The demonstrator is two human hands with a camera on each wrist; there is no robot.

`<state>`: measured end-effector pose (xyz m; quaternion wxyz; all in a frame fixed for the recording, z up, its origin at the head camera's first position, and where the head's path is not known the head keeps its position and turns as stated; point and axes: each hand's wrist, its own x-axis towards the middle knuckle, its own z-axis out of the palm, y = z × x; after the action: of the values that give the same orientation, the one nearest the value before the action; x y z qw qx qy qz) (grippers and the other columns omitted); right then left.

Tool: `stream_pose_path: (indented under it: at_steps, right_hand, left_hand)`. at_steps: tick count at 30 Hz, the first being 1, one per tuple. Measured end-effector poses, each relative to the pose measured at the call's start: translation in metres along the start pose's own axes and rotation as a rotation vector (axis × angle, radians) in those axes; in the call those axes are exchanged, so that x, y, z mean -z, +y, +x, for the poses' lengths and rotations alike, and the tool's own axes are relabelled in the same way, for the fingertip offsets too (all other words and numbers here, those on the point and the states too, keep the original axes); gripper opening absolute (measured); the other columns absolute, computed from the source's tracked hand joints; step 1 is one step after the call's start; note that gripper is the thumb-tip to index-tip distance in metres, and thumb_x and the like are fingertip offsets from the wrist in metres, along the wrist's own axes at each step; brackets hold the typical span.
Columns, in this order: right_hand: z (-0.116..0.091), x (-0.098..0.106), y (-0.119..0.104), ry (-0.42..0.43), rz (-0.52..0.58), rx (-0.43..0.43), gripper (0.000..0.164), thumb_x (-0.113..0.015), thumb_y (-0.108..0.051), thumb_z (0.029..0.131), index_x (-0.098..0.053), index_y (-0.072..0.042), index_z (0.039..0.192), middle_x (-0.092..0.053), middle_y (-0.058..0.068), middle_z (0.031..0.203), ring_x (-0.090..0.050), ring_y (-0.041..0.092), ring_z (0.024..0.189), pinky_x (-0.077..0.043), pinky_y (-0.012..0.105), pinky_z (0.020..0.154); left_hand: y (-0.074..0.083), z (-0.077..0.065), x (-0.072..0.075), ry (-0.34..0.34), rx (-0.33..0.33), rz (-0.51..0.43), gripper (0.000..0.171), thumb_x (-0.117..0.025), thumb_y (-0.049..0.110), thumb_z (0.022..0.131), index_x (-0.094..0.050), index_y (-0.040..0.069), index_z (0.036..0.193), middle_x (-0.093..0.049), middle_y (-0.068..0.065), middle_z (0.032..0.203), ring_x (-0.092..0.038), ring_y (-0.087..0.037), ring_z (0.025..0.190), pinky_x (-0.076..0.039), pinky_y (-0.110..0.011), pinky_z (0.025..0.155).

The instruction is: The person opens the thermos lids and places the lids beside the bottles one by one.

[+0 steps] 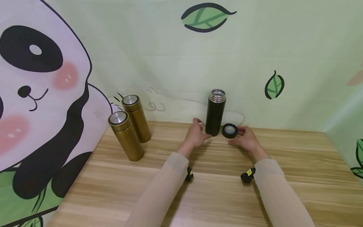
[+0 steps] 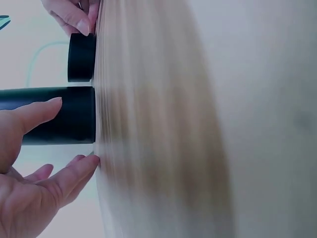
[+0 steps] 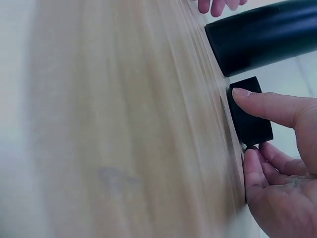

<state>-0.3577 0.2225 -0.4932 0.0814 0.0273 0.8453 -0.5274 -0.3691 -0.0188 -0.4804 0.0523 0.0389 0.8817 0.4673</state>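
Note:
A black thermos bottle point(image 1: 215, 115) stands upright and uncapped on the table, its bare metal threaded mouth facing up. Just right of it, the black lid point(image 1: 230, 130) lies with its inner side up. My left hand point(image 1: 195, 134) is at the bottle's left side, thumb in front and fingers spread; a gap shows between fingers and bottle in the left wrist view. At the lid's right side is my right hand point(image 1: 246, 138), thumb in front of the lid point(image 3: 250, 111) and fingers beside it. Whether the right fingertips touch the lid is hard to tell.
Two gold thermos bottles with silver-topped lids, a nearer one point(image 1: 126, 137) and a farther one point(image 1: 137, 118), stand at the table's left. The wooden table point(image 1: 215, 195) ends at a green fabric backdrop point(image 1: 158, 63) with a panda print. Both wrists carry small black cameras.

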Motion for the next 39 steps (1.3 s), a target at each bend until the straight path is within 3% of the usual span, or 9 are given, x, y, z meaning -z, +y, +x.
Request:
stream_pose_path:
  at_steps: [12,24,35,39]
  right_hand:
    - [-0.028,0.001,0.005,-0.033,0.088,-0.058,0.098,-0.081,-0.008,0.087,-0.016,0.008,0.159,-0.027,0.032,0.163,-0.033,0.048,0.150,-0.029,0.051,0.124]
    - [-0.066,-0.012,-0.001,-0.082,0.071,-0.053,0.095,-0.082,-0.010,0.086,-0.021,0.010,0.156,-0.031,0.032,0.159,-0.035,0.049,0.147,-0.031,0.055,0.122]
    - [-0.085,-0.037,-0.009,-0.084,0.079,0.006,0.079,-0.082,-0.010,0.086,-0.037,0.006,0.150,-0.047,0.028,0.147,-0.046,0.041,0.137,-0.037,0.050,0.117]
    - [-0.091,-0.048,-0.016,-0.091,0.076,0.071,0.074,-0.080,-0.012,0.088,-0.041,0.004,0.149,-0.052,0.028,0.144,-0.051,0.042,0.134,-0.043,0.048,0.112]
  left_hand:
    - [-0.013,-0.034,0.016,-0.068,-0.013,0.050,0.077,-0.085,0.021,0.088,-0.036,0.004,0.145,-0.061,-0.020,0.135,-0.061,-0.034,0.123,-0.051,-0.044,0.103]
    - [-0.027,-0.078,0.043,-0.084,-0.001,0.061,0.074,-0.085,0.026,0.087,-0.037,0.006,0.140,-0.062,-0.020,0.128,-0.062,-0.032,0.109,-0.051,-0.047,0.097]
    - [-0.045,-0.112,0.065,-0.104,-0.016,0.004,0.076,-0.077,0.035,0.094,-0.037,0.005,0.151,-0.059,-0.020,0.143,-0.058,-0.039,0.131,-0.048,-0.055,0.106]
    - [-0.048,-0.126,0.072,-0.066,-0.041,-0.005,0.065,-0.076,0.034,0.094,-0.047,0.005,0.144,-0.058,-0.018,0.144,-0.054,-0.040,0.136,-0.047,-0.056,0.108]
